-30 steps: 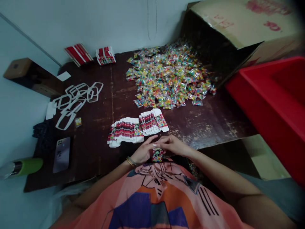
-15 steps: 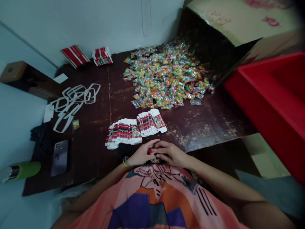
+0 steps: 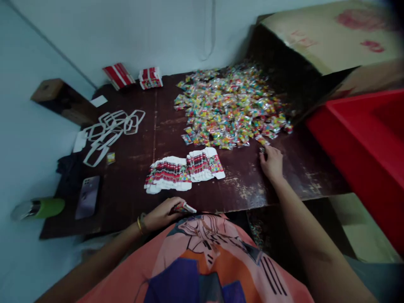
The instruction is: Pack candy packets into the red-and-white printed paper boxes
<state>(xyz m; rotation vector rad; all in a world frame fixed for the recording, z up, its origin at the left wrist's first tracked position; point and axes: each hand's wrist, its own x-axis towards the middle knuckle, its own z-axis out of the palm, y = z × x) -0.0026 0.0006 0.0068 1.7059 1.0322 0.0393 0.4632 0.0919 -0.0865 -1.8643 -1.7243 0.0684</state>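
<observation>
My left hand point(image 3: 166, 214) is at the table's near edge, against the shirt. Its fingers are wrapped round a small printed carton point(image 3: 186, 207) with a white end flap. Out to the right, my right hand point(image 3: 272, 163) reaches to the near edge of a heap of clear candy packets point(image 3: 233, 107). Its fingertips pinch a candy packet point(image 3: 261, 140) there, partly covered by the fingers. Between the hands, two overlapping rows of flattened red-and-white cartons point(image 3: 168, 174) lie fanned out on the dark table point(image 3: 240, 181).
White paper bands point(image 3: 109, 130), a lone packet point(image 3: 111, 158), a phone point(image 3: 88, 197) and a green bottle point(image 3: 47, 208) lie left. Carton bundles point(image 3: 150, 78) stand by the wall. A red bin point(image 3: 356, 139) and a large cardboard box point(image 3: 315, 38) bound the right.
My hands have moved apart. The left kept the carton and shifted left; the right let go of it and reached out to the candy heap. The camera view has swung slightly left.
</observation>
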